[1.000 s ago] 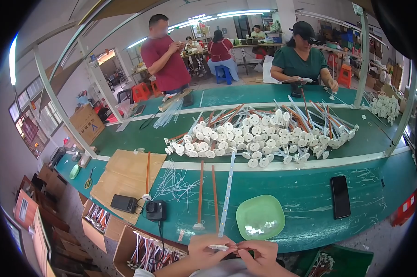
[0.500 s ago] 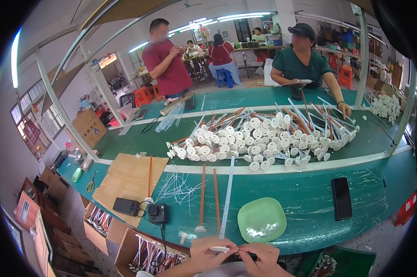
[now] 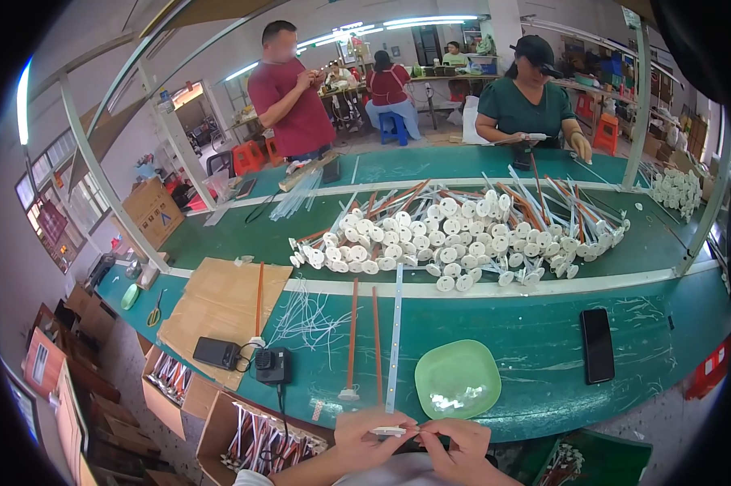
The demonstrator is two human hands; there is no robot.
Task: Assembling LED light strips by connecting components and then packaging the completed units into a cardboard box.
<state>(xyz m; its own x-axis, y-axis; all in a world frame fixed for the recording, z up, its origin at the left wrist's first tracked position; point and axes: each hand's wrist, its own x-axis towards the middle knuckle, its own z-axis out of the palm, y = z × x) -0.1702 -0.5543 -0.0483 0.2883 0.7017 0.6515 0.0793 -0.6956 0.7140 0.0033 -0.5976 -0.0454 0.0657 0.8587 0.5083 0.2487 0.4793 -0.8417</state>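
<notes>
Close to the table's front edge, my left hand (image 3: 364, 437) grips a white disc (image 3: 388, 431) seen nearly edge-on. My right hand (image 3: 456, 445) is closed in a pinch right beside it, fingertips meeting those of the left. Whatever the right fingers hold is too small to make out. Beyond my hands lies a pale strip (image 3: 395, 340) with small dots along it. Left of it are a plain brown stick (image 3: 377, 344) and a brown stick with a white disc end (image 3: 352, 340). A light green dish (image 3: 458, 364) sits just past my right hand.
A big heap of white disc-ended sticks (image 3: 454, 235) covers the middle table. Nearby are a black phone (image 3: 598, 347), black device (image 3: 272, 366), cardboard sheet (image 3: 220, 304), scissors (image 3: 156, 310) and loose white wires (image 3: 309, 316). A box of sticks (image 3: 220, 405) stands below left. Co-workers stand opposite.
My hands stay together in nearly the same pose. The co-worker in green has drawn the reaching arm back toward their body and lowered their head. The view has shifted slightly.
</notes>
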